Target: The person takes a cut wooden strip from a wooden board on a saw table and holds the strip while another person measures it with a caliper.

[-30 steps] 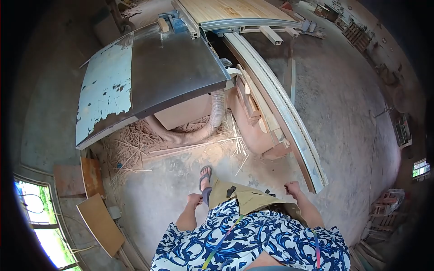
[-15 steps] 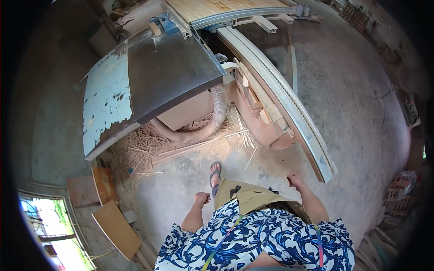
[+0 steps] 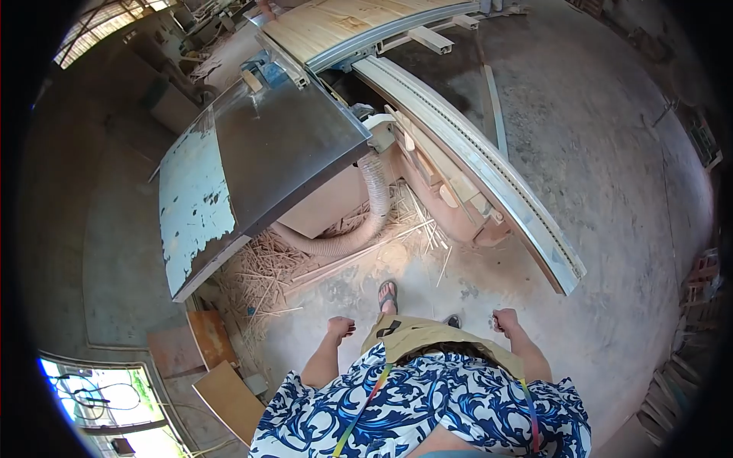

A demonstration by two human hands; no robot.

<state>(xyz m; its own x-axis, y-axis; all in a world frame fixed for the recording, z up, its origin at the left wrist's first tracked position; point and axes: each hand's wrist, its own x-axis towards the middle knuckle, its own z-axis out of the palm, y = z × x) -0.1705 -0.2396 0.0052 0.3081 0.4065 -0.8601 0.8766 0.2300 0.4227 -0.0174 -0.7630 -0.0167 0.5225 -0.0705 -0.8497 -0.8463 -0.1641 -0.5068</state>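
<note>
My left hand hangs in front of my left hip, over the bare floor. Its fingers are curled in and no object shows in it. On the other side my right hand is also loosely closed, with nothing visible in it, below the near end of the long metal rail. Neither hand touches anything. A tan apron covers my front between them. Ahead stands a large saw table with a dark metal top.
A ribbed hose curves under the table among wood scraps. Wooden boards lean at the left, including a light brown board. A wooden panel lies at the far end. Wood strips rest beside the rail.
A different foot position shows, with a second foot now partly visible. The view has shifted, so the saw table sits further right and lower. My right hand is a little lower; both hands stay closed.
</note>
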